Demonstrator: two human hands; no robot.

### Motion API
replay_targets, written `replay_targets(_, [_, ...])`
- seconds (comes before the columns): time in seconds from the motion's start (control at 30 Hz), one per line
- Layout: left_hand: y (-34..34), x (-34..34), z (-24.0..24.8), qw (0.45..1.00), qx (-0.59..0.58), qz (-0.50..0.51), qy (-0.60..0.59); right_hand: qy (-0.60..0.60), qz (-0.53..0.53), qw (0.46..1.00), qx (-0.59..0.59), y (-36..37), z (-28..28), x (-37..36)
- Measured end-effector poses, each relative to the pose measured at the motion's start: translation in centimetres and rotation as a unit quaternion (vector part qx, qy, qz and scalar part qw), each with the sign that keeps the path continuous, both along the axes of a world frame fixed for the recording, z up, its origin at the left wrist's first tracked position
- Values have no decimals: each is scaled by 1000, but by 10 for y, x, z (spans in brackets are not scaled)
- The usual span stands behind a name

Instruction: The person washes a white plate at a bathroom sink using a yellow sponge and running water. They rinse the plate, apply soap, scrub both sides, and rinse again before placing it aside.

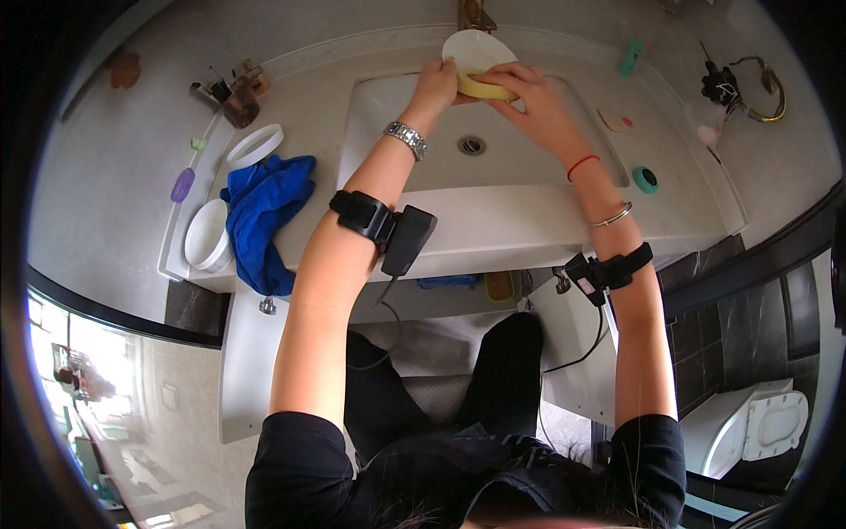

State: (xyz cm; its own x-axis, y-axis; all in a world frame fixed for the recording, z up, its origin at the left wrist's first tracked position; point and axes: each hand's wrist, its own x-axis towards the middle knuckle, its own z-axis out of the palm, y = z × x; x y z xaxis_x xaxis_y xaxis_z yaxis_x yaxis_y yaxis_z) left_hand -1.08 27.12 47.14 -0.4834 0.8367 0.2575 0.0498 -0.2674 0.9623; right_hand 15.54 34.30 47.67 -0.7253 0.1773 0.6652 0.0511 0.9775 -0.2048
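Note:
Over the far part of the sink, just below the tap, my left hand [438, 86] grips the left edge of a white round dish [478, 48], which is tilted so its inside shows. My right hand [531, 93] is closed over a curved, pale yellow sponge-like pad [490, 90] and presses it against the near side of the dish. The fingers of both hands nearly meet there. Part of the dish's near edge is hidden behind the pad and fingers.
The white sink [401, 167] has a round drain [471, 145]. On the left counter lie a blue towel [269, 207], a white ring-shaped piece [256, 145] and a white round container [209, 234]. A brass tap [476, 16] stands behind. A green round object [646, 180] sits at right.

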Motion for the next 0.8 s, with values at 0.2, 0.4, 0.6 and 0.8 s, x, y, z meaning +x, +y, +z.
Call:
replay_targets(0.2, [-3, -6, 4, 1000, -16, 10, 20, -17, -41, 998, 45, 2, 1, 5])
replay_targets(0.4, [-9, 4, 13, 996, -6, -75, 41, 62, -201, 968, 134, 12, -2, 10])
replay_targets(0.6, [-10, 5, 11, 999, 8, -35, -9, 18, -167, 982, 90, 12, -3, 7])
replay_targets(0.8, [-6, 2, 10, 999, -14, -35, 23, 47, -171, 980, 94, 16, -5, 7])
